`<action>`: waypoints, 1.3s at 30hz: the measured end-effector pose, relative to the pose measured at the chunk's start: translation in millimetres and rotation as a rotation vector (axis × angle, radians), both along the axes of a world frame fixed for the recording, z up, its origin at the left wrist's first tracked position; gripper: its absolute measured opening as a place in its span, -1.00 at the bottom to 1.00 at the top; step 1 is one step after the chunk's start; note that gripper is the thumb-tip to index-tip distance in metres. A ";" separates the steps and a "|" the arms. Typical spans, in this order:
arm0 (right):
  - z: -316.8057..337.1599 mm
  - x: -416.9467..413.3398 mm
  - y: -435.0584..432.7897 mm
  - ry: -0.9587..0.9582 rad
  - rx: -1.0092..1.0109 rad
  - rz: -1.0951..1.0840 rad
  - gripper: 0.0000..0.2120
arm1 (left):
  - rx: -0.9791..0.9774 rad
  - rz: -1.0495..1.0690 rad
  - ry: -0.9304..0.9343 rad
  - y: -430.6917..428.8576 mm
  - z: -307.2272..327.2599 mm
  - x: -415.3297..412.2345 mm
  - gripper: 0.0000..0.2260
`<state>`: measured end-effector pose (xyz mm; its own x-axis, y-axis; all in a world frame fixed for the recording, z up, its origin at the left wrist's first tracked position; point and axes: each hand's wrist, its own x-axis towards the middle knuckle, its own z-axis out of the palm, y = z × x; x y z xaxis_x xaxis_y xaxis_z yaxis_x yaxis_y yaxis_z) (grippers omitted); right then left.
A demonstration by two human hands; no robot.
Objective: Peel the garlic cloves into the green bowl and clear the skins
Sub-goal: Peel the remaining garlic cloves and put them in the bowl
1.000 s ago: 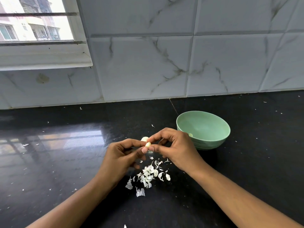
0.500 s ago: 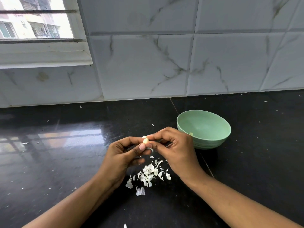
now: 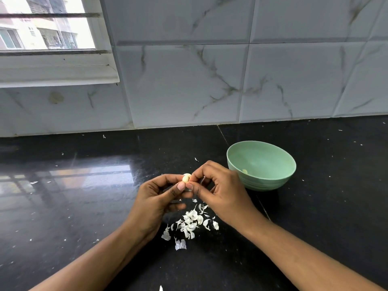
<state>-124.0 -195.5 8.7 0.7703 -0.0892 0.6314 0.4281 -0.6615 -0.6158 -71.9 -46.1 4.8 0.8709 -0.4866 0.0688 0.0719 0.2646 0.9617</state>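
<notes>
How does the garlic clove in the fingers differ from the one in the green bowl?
The held clove is pinched between left hand and right hand; the bowl clove lies loose in the green bowl. The held clove looks whiter, the bowl clove yellower and partly hidden. Both are small.

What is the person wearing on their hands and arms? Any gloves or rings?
Nothing at all. The left hand and the right hand are bare, with no gloves and no rings that show. The left forearm and the right forearm are bare too: no sleeves, watch or bracelet in view.
</notes>
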 end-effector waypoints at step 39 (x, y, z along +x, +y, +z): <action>12.9 -2.2 -23.5 0.270 -0.117 0.003 -0.90 | 0.024 -0.094 0.170 2.9 -3.9 10.8 -0.83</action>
<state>-126.3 -219.0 21.7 0.9119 -0.0255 0.4097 0.2614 -0.7335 -0.6275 -61.2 -43.2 0.9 0.8198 -0.5658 -0.0881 0.2568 0.2259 0.9397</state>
